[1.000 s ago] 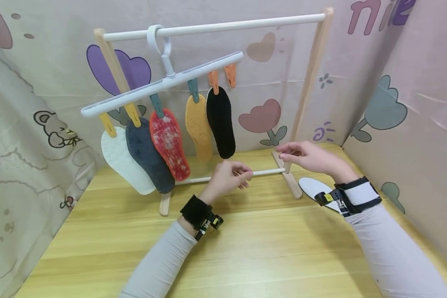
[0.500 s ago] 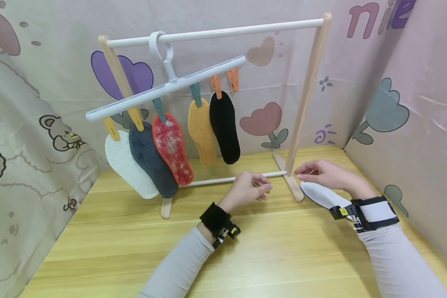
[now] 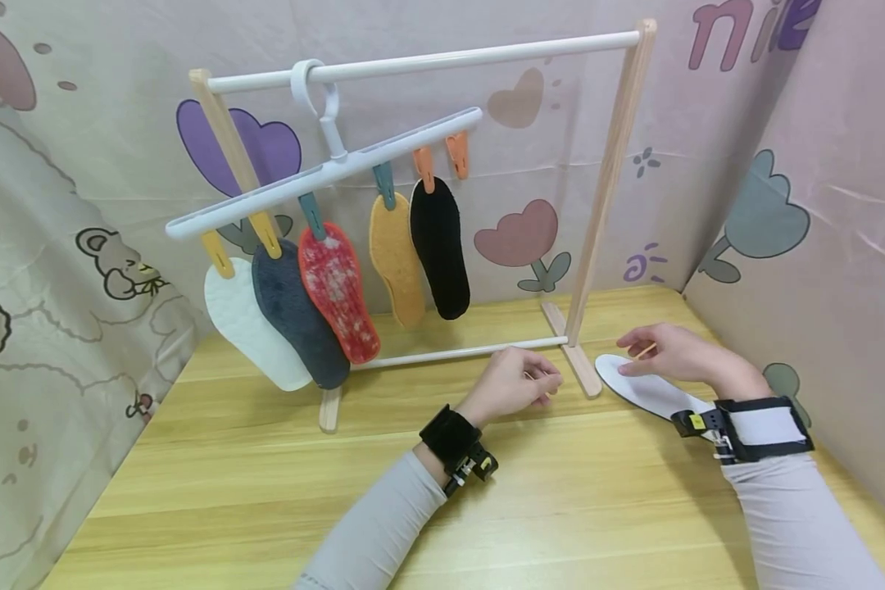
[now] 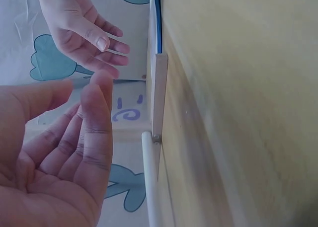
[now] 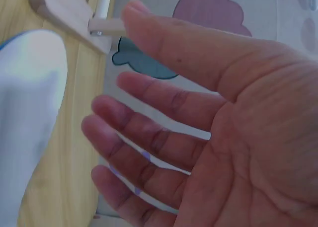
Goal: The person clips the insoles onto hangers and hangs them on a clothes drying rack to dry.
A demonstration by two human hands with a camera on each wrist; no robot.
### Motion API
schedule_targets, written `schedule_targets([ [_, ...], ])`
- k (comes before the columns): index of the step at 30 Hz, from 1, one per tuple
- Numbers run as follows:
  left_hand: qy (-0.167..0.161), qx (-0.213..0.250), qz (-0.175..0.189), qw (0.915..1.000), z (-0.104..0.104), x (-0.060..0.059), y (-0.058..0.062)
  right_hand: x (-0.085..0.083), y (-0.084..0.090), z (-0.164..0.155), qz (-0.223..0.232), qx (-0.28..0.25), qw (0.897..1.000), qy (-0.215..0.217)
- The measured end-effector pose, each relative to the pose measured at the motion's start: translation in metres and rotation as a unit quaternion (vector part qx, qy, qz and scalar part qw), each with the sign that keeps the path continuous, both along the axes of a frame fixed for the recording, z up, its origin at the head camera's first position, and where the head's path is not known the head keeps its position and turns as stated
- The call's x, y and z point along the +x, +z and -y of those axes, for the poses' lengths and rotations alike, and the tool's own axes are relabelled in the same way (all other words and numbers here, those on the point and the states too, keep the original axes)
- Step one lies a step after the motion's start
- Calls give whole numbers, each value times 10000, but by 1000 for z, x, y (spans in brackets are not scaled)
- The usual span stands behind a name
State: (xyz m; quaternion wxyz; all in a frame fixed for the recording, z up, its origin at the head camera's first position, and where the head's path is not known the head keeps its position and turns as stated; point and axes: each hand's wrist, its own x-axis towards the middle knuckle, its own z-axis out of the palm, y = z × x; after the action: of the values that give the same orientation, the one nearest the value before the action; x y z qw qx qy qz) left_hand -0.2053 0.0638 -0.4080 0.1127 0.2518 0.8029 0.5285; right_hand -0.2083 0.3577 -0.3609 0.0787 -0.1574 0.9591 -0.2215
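Note:
A white insole [image 3: 645, 385] with a dark edge lies on the table at the right, beside the rack's foot. Just above it hovers my right hand [image 3: 674, 352], fingers loosely bent and apart, holding nothing; the right wrist view shows the insole [image 5: 30, 117] off to the side of the fingers. My left hand [image 3: 512, 381] hangs over the table near the rack's lower bar [image 3: 450, 355], its fingers relaxed with nothing in them. Behind it, a white hanger [image 3: 332, 170] tilts down to the left, with white, grey, red, yellow and black insoles [image 3: 440, 250] clipped along it.
A rack with wooden posts [image 3: 610, 180] and a white top rod [image 3: 428, 61] carries the hanger. At the hanger's right end an orange clip [image 3: 457, 154] hangs with no insole. Patterned cloth [image 3: 841, 246] stands behind and at both sides of the wooden table [image 3: 487, 508].
My right hand has come down and to the right, over the white insole. The left hand has shifted to the right and slightly down. The hanging insoles keep their places on the hanger.

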Motion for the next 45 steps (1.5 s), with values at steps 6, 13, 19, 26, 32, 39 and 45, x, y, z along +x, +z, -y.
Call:
schedule_targets([
  [6, 51, -154, 87, 9998, -11, 3, -2, 1, 1, -11, 243, 265, 9992, -198],
  [13, 44, -81, 234, 9997, -19, 4, -4, 0, -3, -21, 481, 595, 9965, -350],
  [19, -39, -198, 123, 9997, -21, 4, -8, -3, -10, -25, 544, 789, 9951, -234],
  [26, -99, -171, 274, 9994, -24, 5, -10, -4, -11, -29, 710, 847, 9935, -260],
  [32, -110, -155, 378, 9991, -26, 5, -13, -2, -13, -31, 771, 833, 9930, -336],
  [39, -90, -171, 454, 9988, -24, 2, -20, -1, -13, -26, 840, 827, 9918, -493],
  [45, -122, -215, 442, 9987, -27, 3, -20, -2, -16, -30, 859, 845, 9910, -576],
])
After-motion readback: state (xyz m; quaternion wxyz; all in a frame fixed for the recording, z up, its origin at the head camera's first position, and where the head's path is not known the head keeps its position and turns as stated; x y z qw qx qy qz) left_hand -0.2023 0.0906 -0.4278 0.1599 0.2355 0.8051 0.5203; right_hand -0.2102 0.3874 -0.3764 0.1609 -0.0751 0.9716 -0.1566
